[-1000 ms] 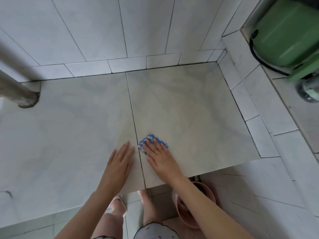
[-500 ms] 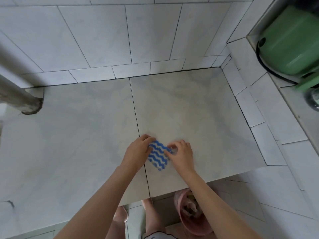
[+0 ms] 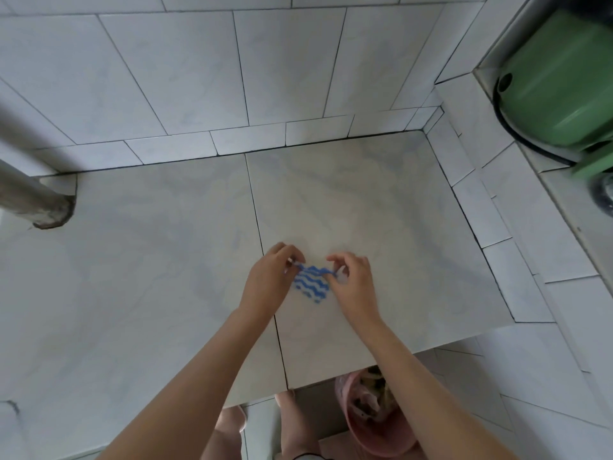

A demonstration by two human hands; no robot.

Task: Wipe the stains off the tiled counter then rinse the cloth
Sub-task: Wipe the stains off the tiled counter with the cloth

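At nine o'clock a pipe (image 3: 30,200) meets the counter (image 3: 132,277). Just toward six o'clock from centre, the left hand (image 3: 270,277) pinches one top corner of the cloth (image 3: 311,283), which is spread between both hands beside the tile seam; I cannot tell whether it touches the tile. The right hand (image 3: 353,283) pinches the other corner. The cloth is probably being refolded: keep the corners taut, turn a clean face down, then press flat. A bucket (image 3: 374,426) stands at five o'clock.
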